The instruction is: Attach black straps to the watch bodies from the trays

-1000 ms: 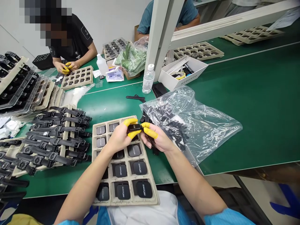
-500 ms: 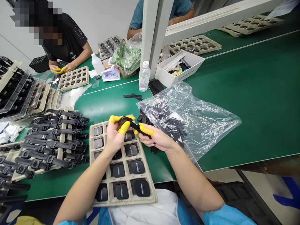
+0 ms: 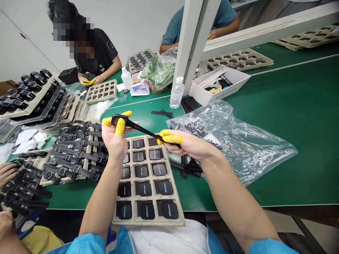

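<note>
My left hand (image 3: 116,135), with yellow finger covers, pinches a black watch body (image 3: 118,120). A black strap (image 3: 141,130) runs from it to my right hand (image 3: 185,141), whose covered fingertips are closed on the strap's far part. Both hands are raised above a beige tray (image 3: 180,208) whose compartments hold black square pieces with white lettering. Loose black straps (image 3: 185,165) lie on the green table beside the tray, under and near my right hand.
Watches with straps (image 3: 76,150) fill trays at left, beside stacked trays (image 3: 34,95). Other people's hands (image 3: 7,173) reach in at the left edge. A clear bag (image 3: 249,144), bottle (image 3: 177,93) and white box (image 3: 219,86) stand right of centre. A person sits across.
My left hand has moved left and up with the watch, away from my right hand, and the strap is stretched between them. The view has shifted left; another person's hands have appeared there.
</note>
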The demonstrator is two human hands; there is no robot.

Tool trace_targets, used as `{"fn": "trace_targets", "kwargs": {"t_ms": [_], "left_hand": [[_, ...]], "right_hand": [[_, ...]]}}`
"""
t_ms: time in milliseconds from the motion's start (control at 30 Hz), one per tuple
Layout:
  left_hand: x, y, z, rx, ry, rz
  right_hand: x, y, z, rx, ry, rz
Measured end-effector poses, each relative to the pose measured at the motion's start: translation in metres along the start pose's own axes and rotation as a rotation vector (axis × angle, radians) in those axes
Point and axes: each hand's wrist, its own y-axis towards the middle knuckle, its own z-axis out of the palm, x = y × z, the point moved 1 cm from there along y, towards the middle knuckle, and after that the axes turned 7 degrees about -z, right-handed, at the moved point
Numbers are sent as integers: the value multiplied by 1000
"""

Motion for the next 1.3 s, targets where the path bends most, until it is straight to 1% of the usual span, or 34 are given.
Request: {"fn": "trace_targets", "kwargs": {"t_ms": [67,133,167,200,233,267,333,367,400,467,533,600,667,767,867,1000,1100,1200,1300], "left_hand": [[-4,7,-9,-80,-16,28],[-2,10,-18,-175,-31,52],[1,10,-21,-205,-36,50],[5,9,-23,-205,-35,30],[10,6,-23,-167,-23,-11],[16,2,-22,-93,2,-66],[27,-7,-16,108,83,-152],[31,-11,-14,203,138,-157],[33,-15,-11,277,204,-127],[34,-19,-10,352,354,22],[31,-20,-13,397,519,209],[28,-20,-16,437,659,340],[26,-20,-20,464,726,416],[27,-21,-22,455,727,500],[29,-22,-23,423,725,529],[28,-23,-23,411,709,544],[23,-22,-24,486,713,526],[18,-21,-25,574,729,511],[14,-21,-24,582,879,548]], "right_hand": [[9,4,-2,13,-110,-1],[14,6,-7,35,-186,-12],[16,6,-9,25,-194,-31],[17,7,-11,-5,-184,-60],[18,7,-11,-49,-165,-97],[18,7,-9,-90,-148,-131],[16,10,0,-112,-137,-164],[15,12,6,-94,-141,-161],[13,15,13,-70,-144,-154],[8,22,26,-33,-139,-141],[3,30,36,-13,-137,-129],[0,36,42,6,-146,-109],[-2,40,44,19,-142,-104],[-5,43,43,-9,-71,-149],[-7,45,43,-62,21,-183],[-10,47,46,-63,150,-160],[-9,48,46,-91,216,-149],[-8,46,44,-108,217,-132],[-7,44,40,-105,190,-94]]}}
